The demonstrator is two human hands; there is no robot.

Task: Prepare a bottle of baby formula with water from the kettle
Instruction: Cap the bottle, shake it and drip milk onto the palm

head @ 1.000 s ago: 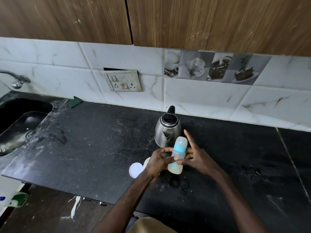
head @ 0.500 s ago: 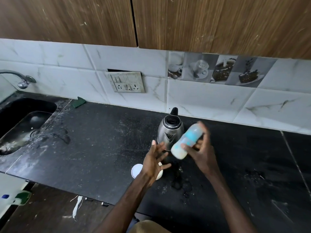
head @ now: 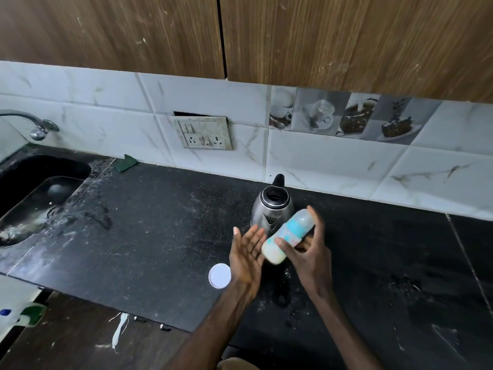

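Observation:
My right hand (head: 310, 252) grips a baby bottle (head: 286, 236) with a blue collar and a clear cap. The bottle is tilted, cap up to the right, and its milky base points down to the left. My left hand (head: 246, 253) is open, palm turned up, right beside the bottle's base; I cannot tell whether it touches it. A steel kettle (head: 270, 209) with a black lid and handle stands on the black counter (head: 149, 236) just behind both hands.
A white round lid (head: 219, 275) lies on the counter left of my left wrist. A sink (head: 34, 198) and tap (head: 32, 124) are at far left. A green scrub pad (head: 126, 162) and a socket panel (head: 204, 133) are at the tiled wall. Powder specks dot the counter.
A second ago both hands held the upright bottle. My right hand then lifted and tilted it alone, my left hand let go and opened, and now its palm sits closer to the bottle's base.

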